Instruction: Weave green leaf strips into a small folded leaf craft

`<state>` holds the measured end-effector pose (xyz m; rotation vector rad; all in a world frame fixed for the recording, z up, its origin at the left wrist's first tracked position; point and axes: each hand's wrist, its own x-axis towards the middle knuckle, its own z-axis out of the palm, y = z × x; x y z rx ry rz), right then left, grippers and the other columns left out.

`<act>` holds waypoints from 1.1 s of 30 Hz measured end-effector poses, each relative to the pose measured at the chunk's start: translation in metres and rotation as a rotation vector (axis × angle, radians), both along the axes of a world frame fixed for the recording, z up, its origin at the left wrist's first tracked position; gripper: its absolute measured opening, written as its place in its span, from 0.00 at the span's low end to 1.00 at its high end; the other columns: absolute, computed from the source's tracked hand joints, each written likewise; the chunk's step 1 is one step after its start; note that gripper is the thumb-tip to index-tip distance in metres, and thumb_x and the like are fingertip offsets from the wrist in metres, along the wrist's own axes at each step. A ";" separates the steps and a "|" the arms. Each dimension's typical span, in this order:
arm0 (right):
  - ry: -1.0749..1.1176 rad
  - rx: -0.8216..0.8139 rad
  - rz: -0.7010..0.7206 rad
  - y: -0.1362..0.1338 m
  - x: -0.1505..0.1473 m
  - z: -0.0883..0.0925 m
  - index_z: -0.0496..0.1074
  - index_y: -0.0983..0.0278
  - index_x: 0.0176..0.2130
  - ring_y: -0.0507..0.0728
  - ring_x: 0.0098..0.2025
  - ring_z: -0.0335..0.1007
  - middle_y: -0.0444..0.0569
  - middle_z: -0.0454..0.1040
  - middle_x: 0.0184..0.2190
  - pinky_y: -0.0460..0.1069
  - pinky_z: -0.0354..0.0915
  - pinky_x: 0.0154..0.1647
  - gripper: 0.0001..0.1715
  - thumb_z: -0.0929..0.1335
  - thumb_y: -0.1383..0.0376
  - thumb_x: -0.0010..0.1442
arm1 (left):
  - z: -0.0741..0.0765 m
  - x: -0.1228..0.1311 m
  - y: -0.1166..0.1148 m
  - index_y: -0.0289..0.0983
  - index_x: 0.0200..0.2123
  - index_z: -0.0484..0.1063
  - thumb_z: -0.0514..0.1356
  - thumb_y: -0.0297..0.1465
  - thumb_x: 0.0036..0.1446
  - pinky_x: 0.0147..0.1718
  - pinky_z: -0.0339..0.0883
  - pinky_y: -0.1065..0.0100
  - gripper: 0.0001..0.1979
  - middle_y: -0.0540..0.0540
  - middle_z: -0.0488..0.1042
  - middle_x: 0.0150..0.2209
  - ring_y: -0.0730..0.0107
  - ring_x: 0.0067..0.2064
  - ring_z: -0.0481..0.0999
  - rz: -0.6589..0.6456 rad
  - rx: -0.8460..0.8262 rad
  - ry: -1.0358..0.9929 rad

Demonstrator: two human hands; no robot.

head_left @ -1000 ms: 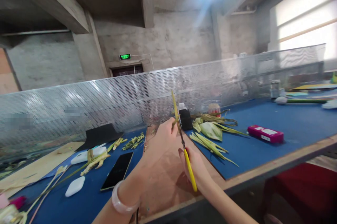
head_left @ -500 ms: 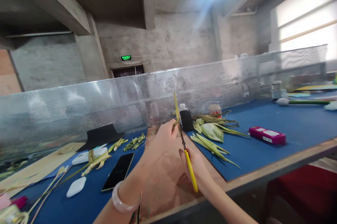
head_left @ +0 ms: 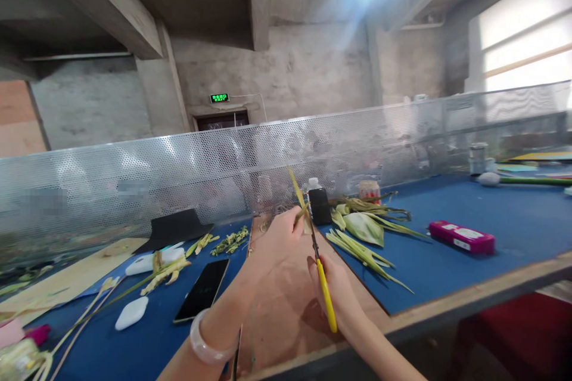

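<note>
My left hand (head_left: 286, 229), with a pale bracelet on its wrist, pinches a narrow yellow-green leaf strip (head_left: 295, 184) whose tip points up. In my right hand (head_left: 333, 279) are yellow-handled scissors (head_left: 326, 297), their dark blades reaching up beside the leaf strip. Whether the blades touch the strip is hard to make out. Both hands are over a brown board (head_left: 286, 327). Right of them lie cut green strips (head_left: 361, 256) and a broad pale leaf piece (head_left: 364, 228).
A black phone (head_left: 203, 291) and a white oval object (head_left: 131, 313) lie on the left. A magenta box (head_left: 461, 237) rests on the blue table surface (head_left: 429, 279). Behind stand a small black object (head_left: 319, 206), a jar (head_left: 370, 191) and a perforated metal screen (head_left: 214, 160).
The leaf strip now leans further to the left at its tip. Both hands keep their holds, and the whole view has shifted slightly.
</note>
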<state>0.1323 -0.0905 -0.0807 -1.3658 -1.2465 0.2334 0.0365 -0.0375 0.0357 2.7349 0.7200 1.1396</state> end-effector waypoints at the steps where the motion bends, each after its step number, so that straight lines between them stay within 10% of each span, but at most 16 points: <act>1: -0.008 -0.002 0.003 0.000 0.000 0.000 0.63 0.62 0.28 0.57 0.25 0.69 0.52 0.74 0.24 0.46 0.57 0.24 0.18 0.57 0.53 0.59 | -0.001 0.000 0.000 0.36 0.34 0.67 0.47 0.31 0.61 0.29 0.57 0.71 0.10 0.49 0.70 0.27 0.73 0.27 0.65 -0.002 -0.003 -0.001; 33: 0.023 0.012 -0.004 -0.005 -0.003 0.004 0.63 0.62 0.27 0.55 0.20 0.67 0.48 0.71 0.21 0.46 0.56 0.20 0.17 0.57 0.54 0.59 | 0.002 -0.002 -0.009 0.35 0.32 0.67 0.47 0.32 0.61 0.28 0.56 0.71 0.12 0.52 0.68 0.25 0.74 0.26 0.64 -0.051 -0.051 0.042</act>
